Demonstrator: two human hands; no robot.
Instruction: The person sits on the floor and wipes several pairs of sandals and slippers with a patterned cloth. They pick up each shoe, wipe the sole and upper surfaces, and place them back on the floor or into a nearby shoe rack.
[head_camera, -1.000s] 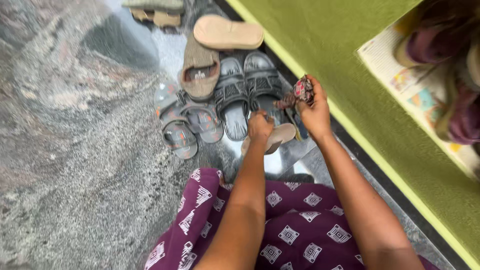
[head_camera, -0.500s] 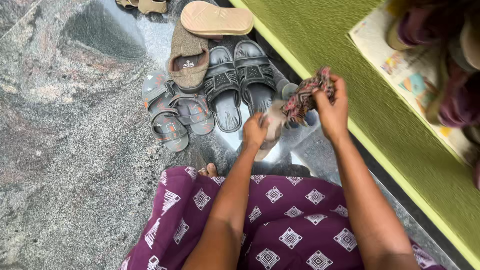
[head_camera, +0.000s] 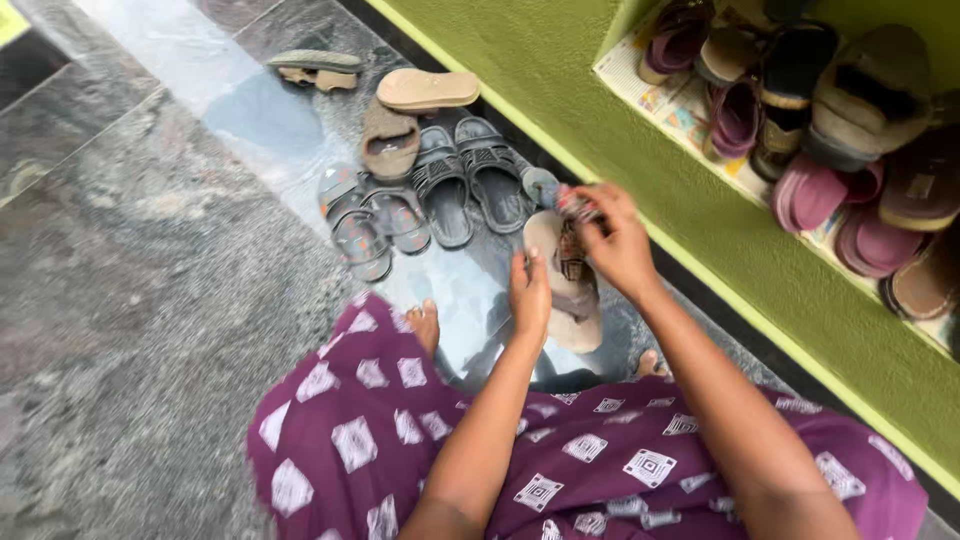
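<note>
My left hand (head_camera: 529, 292) grips the side of a tan sandal (head_camera: 571, 292) held flat above the floor, sole side toward me. My right hand (head_camera: 612, 240) presses a small patterned red-and-dark cloth (head_camera: 574, 236) onto the sandal's surface, fingers closed over the cloth. My arms reach out over a purple garment with white square prints (head_camera: 560, 460). Two bare feet show at the garment's edge.
On the polished stone floor (head_camera: 150, 260) lie a pair of black slides (head_camera: 465, 170), grey strapped sandals (head_camera: 370, 215), a brown slipper (head_camera: 389, 140) and a beige sandal (head_camera: 427, 89). A green wall (head_camera: 620, 130) has a shelf with several shoes (head_camera: 830, 110) on printed paper.
The camera pulled back and tilted, revealing the shoe shelf. My left hand turned the tan sandal flat, and my right hand brought the cloth down from the air onto it.
</note>
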